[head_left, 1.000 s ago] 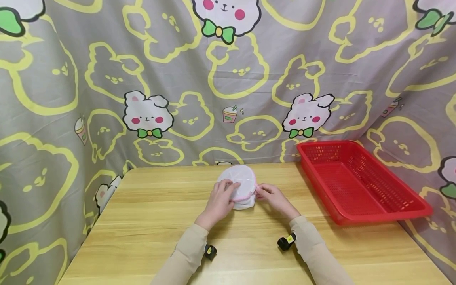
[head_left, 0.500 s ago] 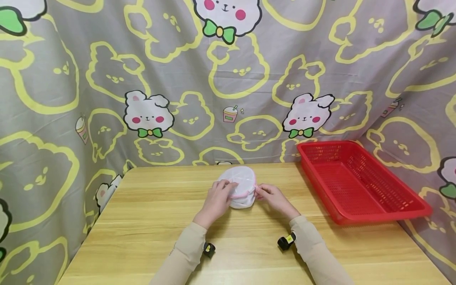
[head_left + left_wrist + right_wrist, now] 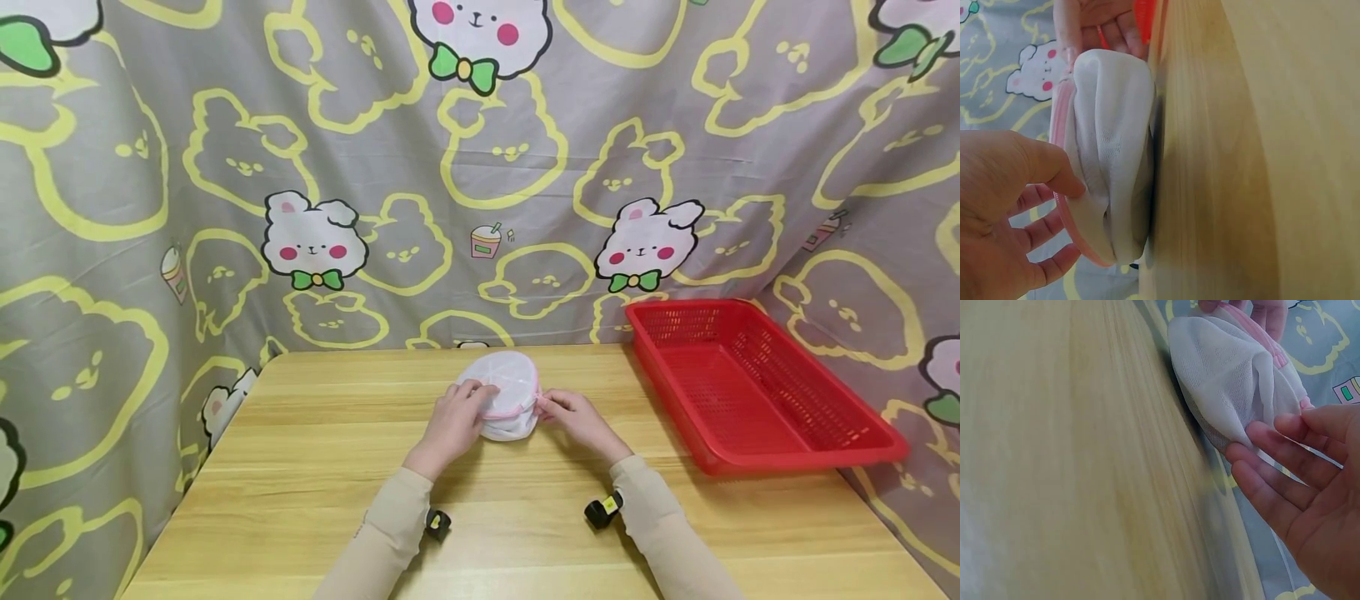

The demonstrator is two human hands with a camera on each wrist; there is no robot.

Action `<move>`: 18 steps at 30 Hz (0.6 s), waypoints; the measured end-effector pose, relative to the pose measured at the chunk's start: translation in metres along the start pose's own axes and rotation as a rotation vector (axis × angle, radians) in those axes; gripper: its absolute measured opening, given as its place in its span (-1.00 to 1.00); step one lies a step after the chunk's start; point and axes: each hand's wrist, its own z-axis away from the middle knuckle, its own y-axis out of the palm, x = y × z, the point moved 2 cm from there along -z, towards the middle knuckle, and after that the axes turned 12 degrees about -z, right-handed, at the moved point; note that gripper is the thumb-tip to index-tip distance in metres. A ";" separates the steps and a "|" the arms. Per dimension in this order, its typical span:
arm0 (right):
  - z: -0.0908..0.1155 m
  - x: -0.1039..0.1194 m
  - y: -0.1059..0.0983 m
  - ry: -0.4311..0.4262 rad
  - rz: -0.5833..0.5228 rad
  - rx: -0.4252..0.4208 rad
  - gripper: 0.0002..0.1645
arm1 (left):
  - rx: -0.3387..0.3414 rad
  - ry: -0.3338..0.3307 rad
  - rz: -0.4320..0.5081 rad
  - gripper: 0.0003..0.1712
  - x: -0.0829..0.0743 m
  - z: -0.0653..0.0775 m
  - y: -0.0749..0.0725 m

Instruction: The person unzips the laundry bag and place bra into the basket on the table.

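A round white mesh laundry bag with a pink zipper around its top edge sits on the wooden table. My left hand grips its near left rim; in the left wrist view the thumb presses the side below the zipper, with the other fingers over the top. At the bag's right edge, my right hand pinches the pink zipper pull between thumb and index finger. The other right fingers are spread against or beside the mesh side. What the bag contains, if anything, cannot be seen.
A red plastic basket with perforated sides stands at the right of the table. Behind and along both sides hangs a grey curtain with yellow outlines and rabbit faces. A black wrist camera sits by the right sleeve.
My left hand has shifted slightly left, and the bag's top edge has lifted, so more of its white side shows. My right hand stays nearly still at the zipper.
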 end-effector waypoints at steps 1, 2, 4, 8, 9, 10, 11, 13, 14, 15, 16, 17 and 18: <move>0.001 0.003 0.000 -0.004 0.007 -0.001 -0.65 | 0.002 0.001 0.002 -0.41 0.000 0.000 -0.001; 0.003 0.008 0.001 -0.010 0.016 -0.001 -0.66 | 0.006 0.002 0.007 -0.41 0.000 0.000 -0.001; 0.006 0.019 0.002 -0.020 0.024 0.001 -0.67 | 0.010 0.005 0.002 -0.42 0.001 0.000 -0.002; 0.011 0.036 0.004 -0.037 0.068 0.001 -0.68 | 0.017 0.009 -0.009 -0.42 0.003 -0.002 -0.001; 0.012 0.037 0.004 -0.038 0.069 -0.001 -0.68 | 0.020 0.009 -0.011 -0.42 0.003 -0.002 -0.001; 0.010 0.033 0.003 -0.045 0.082 -0.009 -0.68 | 0.021 0.009 -0.011 -0.42 0.003 -0.002 -0.001; 0.008 0.028 0.001 -0.048 0.091 -0.018 -0.68 | 0.025 0.008 -0.011 -0.42 0.003 -0.003 -0.001; 0.004 0.016 -0.002 -0.054 0.098 -0.032 -0.68 | 0.035 0.005 -0.015 -0.41 0.004 -0.003 -0.001; 0.002 0.010 -0.003 -0.061 0.102 -0.040 -0.68 | 0.039 0.004 -0.015 -0.41 0.004 -0.004 -0.001; 0.000 0.005 -0.005 -0.065 0.105 -0.046 -0.67 | 0.042 0.003 -0.017 -0.40 0.004 -0.004 -0.001; -0.002 0.000 -0.006 -0.071 0.113 -0.052 -0.67 | 0.045 0.002 -0.019 -0.40 0.004 -0.004 -0.001; -0.002 0.000 -0.007 -0.073 0.113 -0.052 -0.67 | 0.048 0.001 -0.021 -0.40 0.004 -0.005 -0.001; -0.002 0.000 -0.007 -0.076 0.112 -0.055 -0.67 | 0.049 0.002 -0.023 -0.40 0.004 -0.005 -0.001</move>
